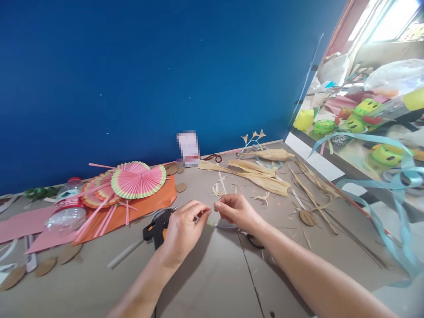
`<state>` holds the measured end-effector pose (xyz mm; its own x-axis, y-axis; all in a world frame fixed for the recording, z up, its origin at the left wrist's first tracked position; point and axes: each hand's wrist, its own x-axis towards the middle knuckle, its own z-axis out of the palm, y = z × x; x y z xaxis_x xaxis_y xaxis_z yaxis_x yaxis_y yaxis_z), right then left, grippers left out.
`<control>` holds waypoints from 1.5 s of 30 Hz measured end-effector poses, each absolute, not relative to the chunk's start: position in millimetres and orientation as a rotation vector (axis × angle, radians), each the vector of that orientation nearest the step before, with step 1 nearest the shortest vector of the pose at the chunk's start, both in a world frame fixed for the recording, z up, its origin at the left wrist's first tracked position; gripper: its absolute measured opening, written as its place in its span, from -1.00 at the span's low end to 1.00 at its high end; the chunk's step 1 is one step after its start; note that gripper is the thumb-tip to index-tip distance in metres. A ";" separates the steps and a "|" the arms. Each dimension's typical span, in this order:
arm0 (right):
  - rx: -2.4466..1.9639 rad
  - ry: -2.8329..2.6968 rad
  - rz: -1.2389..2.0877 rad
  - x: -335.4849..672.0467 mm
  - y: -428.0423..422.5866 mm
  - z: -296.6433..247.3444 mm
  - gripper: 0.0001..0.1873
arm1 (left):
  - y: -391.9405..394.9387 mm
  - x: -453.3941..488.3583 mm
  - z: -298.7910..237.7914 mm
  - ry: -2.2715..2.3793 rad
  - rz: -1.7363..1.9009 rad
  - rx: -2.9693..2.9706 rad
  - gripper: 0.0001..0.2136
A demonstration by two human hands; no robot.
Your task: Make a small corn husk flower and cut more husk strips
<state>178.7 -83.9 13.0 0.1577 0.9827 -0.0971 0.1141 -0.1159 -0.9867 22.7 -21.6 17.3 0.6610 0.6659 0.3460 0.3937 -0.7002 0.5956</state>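
Observation:
My left hand [184, 227] and my right hand [237, 211] meet over the brown table [212, 282], fingertips pinched together on a small thin piece between them that is too small to name. Under my left hand lies a black and orange glue gun [155, 227]. Scissors [247, 236] lie beneath my right wrist. Dried corn husks [261, 174] are spread just beyond my hands.
Pink and green folded paper fans [137, 181] rest on an orange sheet [149, 205] at the left, beside a plastic water bottle [68, 210] lying on its side. Cardboard discs [46, 266], thin sticks [344, 229] and blue ribbon [394, 212] lie about. A blue wall [149, 75] stands behind.

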 end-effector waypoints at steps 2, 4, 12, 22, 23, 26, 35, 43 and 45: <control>-1.439 -1.082 1.089 178.2 -83.4 11.6 -0.71 | -22.6 27.8 18.3 0.783 0.772 2.435 -0.84; -1.436 -1.049 1.048 179.2 -82.5 9.7 -0.75 | -22.7 31.8 18.5 0.778 0.756 2.427 -0.84; -1.412 -1.097 0.918 179.9 -82.8 8.9 -0.78 | -17.0 35.3 22.0 0.855 0.534 1.724 -0.73; -1.385 -1.129 0.992 173.5 -84.1 10.4 -0.83 | -14.5 34.9 17.5 0.774 0.383 1.367 -0.82; -1.381 -1.133 0.996 172.7 -84.0 10.5 -0.86 | -15.2 35.2 17.1 0.778 0.387 1.389 -0.82; -1.344 -1.086 1.053 172.3 -84.0 9.6 -0.88 | -17.7 34.9 17.6 0.789 0.401 1.512 -0.83; -1.085 -0.665 1.426 183.1 -82.7 7.7 -0.75 | -21.8 31.8 27.1 0.764 0.467 1.793 -0.81; -0.958 -1.030 1.503 188.2 -88.8 12.7 -0.76 | -17.2 29.8 21.5 0.626 0.256 1.312 -0.75; -1.021 -1.064 1.459 187.6 -88.0 9.4 -0.84 | -17.6 28.7 23.9 0.625 0.223 1.298 -0.77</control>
